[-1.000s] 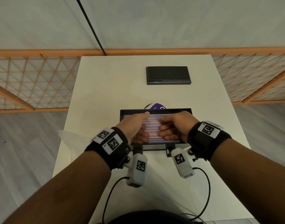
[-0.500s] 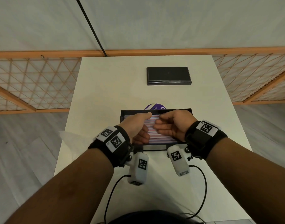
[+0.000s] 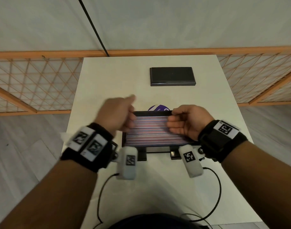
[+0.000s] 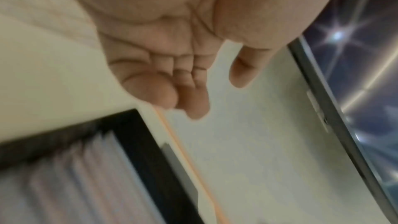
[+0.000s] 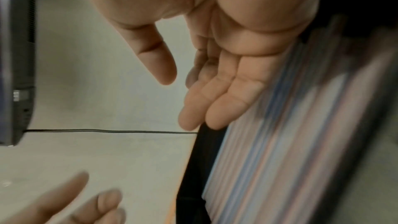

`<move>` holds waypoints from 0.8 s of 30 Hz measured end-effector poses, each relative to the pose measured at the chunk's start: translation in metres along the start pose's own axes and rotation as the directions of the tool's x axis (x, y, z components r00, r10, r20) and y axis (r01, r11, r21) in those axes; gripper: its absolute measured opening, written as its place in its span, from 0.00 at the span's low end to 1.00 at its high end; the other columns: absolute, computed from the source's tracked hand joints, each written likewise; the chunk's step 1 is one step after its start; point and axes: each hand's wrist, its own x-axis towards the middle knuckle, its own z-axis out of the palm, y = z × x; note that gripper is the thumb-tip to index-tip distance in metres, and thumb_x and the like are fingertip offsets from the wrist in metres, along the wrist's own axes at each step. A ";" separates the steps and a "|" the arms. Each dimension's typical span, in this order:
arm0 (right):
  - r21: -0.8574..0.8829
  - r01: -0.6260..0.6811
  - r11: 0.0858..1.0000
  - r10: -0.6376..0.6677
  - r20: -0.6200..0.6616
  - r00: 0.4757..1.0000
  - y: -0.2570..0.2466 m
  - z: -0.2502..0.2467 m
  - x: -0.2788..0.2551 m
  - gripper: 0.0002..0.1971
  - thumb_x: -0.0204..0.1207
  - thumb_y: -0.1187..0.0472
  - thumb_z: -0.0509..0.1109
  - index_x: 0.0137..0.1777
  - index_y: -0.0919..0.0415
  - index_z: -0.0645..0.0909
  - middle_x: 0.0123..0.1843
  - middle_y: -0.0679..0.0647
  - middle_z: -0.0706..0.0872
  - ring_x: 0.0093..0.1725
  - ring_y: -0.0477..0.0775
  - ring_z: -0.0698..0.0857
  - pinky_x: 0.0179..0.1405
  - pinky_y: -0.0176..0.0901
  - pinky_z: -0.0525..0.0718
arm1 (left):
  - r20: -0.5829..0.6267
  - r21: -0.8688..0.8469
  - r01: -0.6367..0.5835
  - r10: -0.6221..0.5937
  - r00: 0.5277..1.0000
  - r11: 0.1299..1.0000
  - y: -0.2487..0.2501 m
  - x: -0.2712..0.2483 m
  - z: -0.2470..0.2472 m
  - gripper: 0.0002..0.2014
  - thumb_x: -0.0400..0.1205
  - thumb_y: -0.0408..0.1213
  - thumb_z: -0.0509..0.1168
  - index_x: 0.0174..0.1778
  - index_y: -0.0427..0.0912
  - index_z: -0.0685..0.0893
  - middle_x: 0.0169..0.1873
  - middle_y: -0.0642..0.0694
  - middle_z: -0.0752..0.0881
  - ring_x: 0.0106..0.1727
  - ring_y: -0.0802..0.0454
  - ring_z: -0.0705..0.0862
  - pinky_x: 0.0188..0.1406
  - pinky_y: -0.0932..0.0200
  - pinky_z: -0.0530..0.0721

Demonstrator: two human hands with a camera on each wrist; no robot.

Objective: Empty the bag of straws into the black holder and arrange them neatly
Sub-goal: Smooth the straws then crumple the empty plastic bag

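Observation:
The black holder [image 3: 151, 113] stands in the middle of the white table, filled with pink, blue and white straws [image 3: 149, 131] lying side by side in level rows. My left hand [image 3: 123, 111] hovers blurred over the holder's left end, fingers loosely curled and empty. Over the right end my right hand [image 3: 174, 123] is relaxed and holds nothing. In the left wrist view the palm [image 4: 163, 54] is bare above the holder's corner [image 4: 140, 151]. The right wrist view shows straight fingers [image 5: 226, 101] just above the straws [image 5: 290, 142].
A flat black lid [image 3: 172, 76] lies at the far side of the table. A purple round object [image 3: 158, 107] peeks out behind the holder. A clear plastic bag [image 3: 64, 136] hangs off the table's left edge. Cables [image 3: 214, 195] trail near me. An orange lattice fence [image 3: 34, 83] surrounds the table.
Both hands have come off the straws and moved apart: the left swung up and to the left, the right drew back to the right end. The straws lie uncovered.

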 end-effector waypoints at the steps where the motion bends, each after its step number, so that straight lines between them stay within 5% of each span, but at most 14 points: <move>1: 0.003 0.040 0.999 -0.040 -0.009 0.999 -0.005 -0.005 -0.003 0.06 0.78 0.63 0.64 0.41 0.63 0.80 0.30 0.57 0.86 0.27 0.55 0.88 0.27 0.44 0.88 | -0.106 -0.010 -0.046 0.045 0.993 0.999 0.004 0.000 -0.018 0.16 0.86 0.47 0.65 0.38 0.40 0.81 0.25 0.42 0.83 0.17 0.49 0.78 0.19 0.62 0.75; 3: 0.035 0.118 0.992 -0.118 -0.027 0.993 -0.017 -0.013 -0.007 0.08 0.79 0.61 0.64 0.39 0.61 0.79 0.29 0.56 0.84 0.24 0.54 0.85 0.27 0.43 0.87 | -0.310 0.107 -0.064 0.095 0.946 0.992 -0.004 0.004 -0.055 0.10 0.84 0.40 0.66 0.43 0.37 0.82 0.29 0.39 0.85 0.20 0.45 0.81 0.24 0.56 0.80; 5: 0.074 0.165 0.983 -0.163 -0.038 0.986 -0.028 -0.017 -0.011 0.08 0.78 0.59 0.65 0.38 0.60 0.78 0.30 0.55 0.83 0.24 0.54 0.84 0.29 0.44 0.86 | -0.383 0.322 0.087 0.045 0.923 0.943 -0.031 0.013 -0.085 0.09 0.82 0.36 0.64 0.54 0.37 0.81 0.30 0.36 0.90 0.24 0.42 0.86 0.28 0.52 0.85; 8: 0.092 0.207 0.974 -0.203 -0.047 0.978 -0.036 -0.016 -0.016 0.09 0.77 0.57 0.66 0.37 0.59 0.78 0.30 0.54 0.83 0.25 0.55 0.83 0.31 0.43 0.85 | -0.244 0.377 0.410 -0.338 0.909 0.831 -0.091 0.026 -0.094 0.29 0.82 0.32 0.64 0.80 0.43 0.67 0.30 0.31 0.91 0.25 0.39 0.89 0.23 0.54 0.86; 10: 0.066 0.227 0.972 -0.225 -0.045 0.973 -0.037 -0.010 -0.019 0.09 0.78 0.57 0.66 0.38 0.59 0.78 0.30 0.54 0.83 0.25 0.55 0.83 0.31 0.44 0.84 | -0.130 0.475 0.490 -0.492 0.861 0.731 -0.131 0.034 -0.086 0.26 0.80 0.30 0.68 0.75 0.35 0.72 0.38 0.29 0.90 0.37 0.32 0.93 0.34 0.39 0.93; 12: 0.026 0.248 0.968 -0.247 -0.040 0.968 -0.035 -0.002 -0.023 0.09 0.78 0.58 0.66 0.38 0.61 0.79 0.30 0.55 0.84 0.24 0.56 0.82 0.30 0.45 0.84 | -0.107 0.587 0.465 -0.505 0.856 0.663 -0.157 0.041 -0.075 0.15 0.72 0.34 0.74 0.52 0.32 0.82 0.43 0.30 0.91 0.47 0.30 0.93 0.48 0.42 0.92; 14: -0.020 0.282 0.959 -0.282 -0.036 0.959 -0.032 0.007 -0.027 0.07 0.77 0.62 0.67 0.40 0.63 0.81 0.32 0.58 0.84 0.24 0.58 0.81 0.30 0.47 0.84 | -0.178 0.736 0.373 -0.370 0.912 0.565 -0.156 0.045 -0.071 0.16 0.72 0.44 0.74 0.46 0.33 0.88 0.49 0.33 0.93 0.51 0.33 0.92 0.45 0.52 0.87; 17: -0.135 0.367 0.920 -0.370 0.007 0.929 -0.026 0.018 -0.036 0.03 0.76 0.67 0.70 0.42 0.66 0.81 0.33 0.62 0.85 0.24 0.61 0.81 0.31 0.50 0.83 | -0.325 0.808 0.287 -0.017 0.945 0.515 -0.112 0.035 -0.075 0.24 0.86 0.52 0.61 0.59 0.30 0.86 0.61 0.30 0.87 0.62 0.31 0.86 0.58 0.48 0.82; 20: -0.337 0.459 0.822 -0.464 0.071 0.883 -0.018 0.033 -0.042 0.08 0.75 0.66 0.74 0.52 0.62 0.81 0.43 0.63 0.90 0.27 0.62 0.88 0.36 0.58 0.90 | -0.444 0.702 0.129 0.289 0.848 0.700 -0.047 0.015 -0.085 0.23 0.89 0.50 0.58 0.58 0.29 0.83 0.59 0.27 0.86 0.61 0.27 0.84 0.58 0.44 0.80; 22: -0.528 0.536 0.659 -0.535 0.174 0.827 -0.012 0.044 -0.046 0.23 0.72 0.59 0.77 0.66 0.52 0.75 0.56 0.51 0.89 0.31 0.59 0.91 0.44 0.60 0.91 | -0.501 0.625 -0.042 0.442 0.745 0.780 -0.011 -0.002 -0.086 0.19 0.89 0.46 0.59 0.57 0.31 0.83 0.55 0.30 0.86 0.57 0.29 0.83 0.52 0.48 0.75; 24: -0.606 0.611 0.509 -0.565 0.300 0.769 -0.006 0.055 -0.045 0.41 0.69 0.54 0.79 0.79 0.42 0.60 0.73 0.45 0.78 0.36 0.55 0.92 0.50 0.57 0.90 | -0.493 0.562 -0.230 0.545 0.678 0.794 0.013 -0.020 -0.077 0.13 0.88 0.42 0.59 0.47 0.36 0.82 0.41 0.41 0.82 0.44 0.37 0.79 0.42 0.56 0.69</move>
